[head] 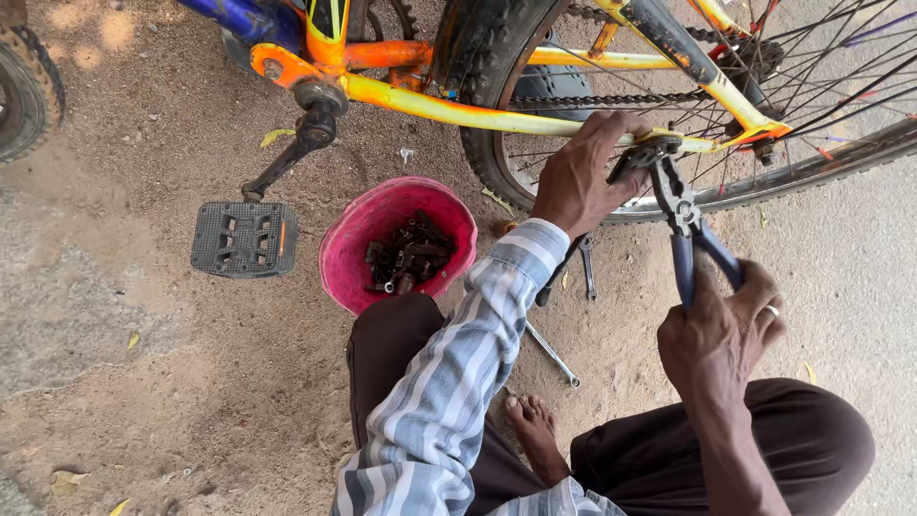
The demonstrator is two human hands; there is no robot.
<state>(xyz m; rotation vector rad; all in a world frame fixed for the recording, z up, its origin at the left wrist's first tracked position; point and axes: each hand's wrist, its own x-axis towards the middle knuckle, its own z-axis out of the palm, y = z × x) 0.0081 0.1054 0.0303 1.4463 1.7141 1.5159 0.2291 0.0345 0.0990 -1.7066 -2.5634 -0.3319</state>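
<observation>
Pliers in right hand grip yellow bicycle frame.

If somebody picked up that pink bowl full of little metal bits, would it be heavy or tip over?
The pink bowl would probably feel heavy for its size, since dark metal parts are piled inside. It looks like thin plastic, so it might flex when lifted by the rim. Sitting wide on sandy ground, it seems unlikely to tip from a small push.

Left hand reaches far forward on an outstretched arm in a striped sleeve, fingers curled closed in a grip. Right hand sits nearer, to the right, forearm bare, fist squeezed shut, ring on one finger.
</observation>
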